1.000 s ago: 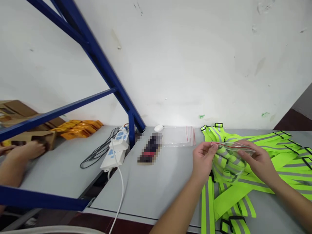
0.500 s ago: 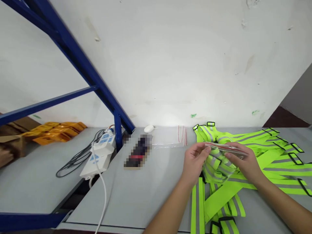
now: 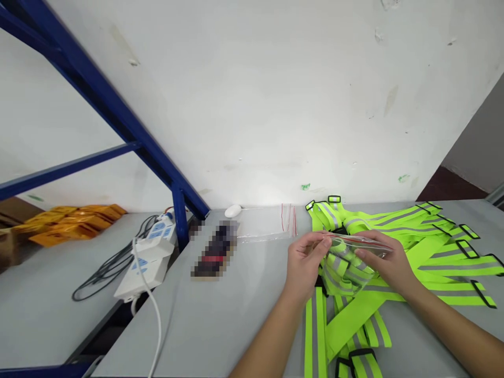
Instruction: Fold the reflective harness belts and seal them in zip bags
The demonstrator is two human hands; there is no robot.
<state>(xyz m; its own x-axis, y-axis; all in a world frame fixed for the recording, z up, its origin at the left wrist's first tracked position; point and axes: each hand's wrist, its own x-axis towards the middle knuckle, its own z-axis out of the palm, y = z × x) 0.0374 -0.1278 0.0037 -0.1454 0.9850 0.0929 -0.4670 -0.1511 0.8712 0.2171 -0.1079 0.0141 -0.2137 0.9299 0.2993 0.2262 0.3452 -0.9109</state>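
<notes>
Both my hands hold a clear zip bag [image 3: 348, 262] with a red seal line, and a folded neon-yellow reflective vest sits inside it. My left hand [image 3: 305, 265] pinches the bag's left top corner. My right hand [image 3: 388, 265] is closed on the top edge at the right. The bag hangs just above a pile of neon-yellow reflective vests [image 3: 417, 252] spread over the grey table [image 3: 236, 310].
A stack of empty clear zip bags [image 3: 271, 226] lies by the wall, beside a small white object [image 3: 233, 211] and a blurred dark item [image 3: 214, 250]. White power strips [image 3: 147, 257] with cables lie left. A blue rack frame [image 3: 118, 121] and orange packets [image 3: 71, 218] stand further left.
The view has swung to the right, so the table things slid left in the picture. Another person's hand at the far left is out of view now. My hands keep their hold on the bag.
</notes>
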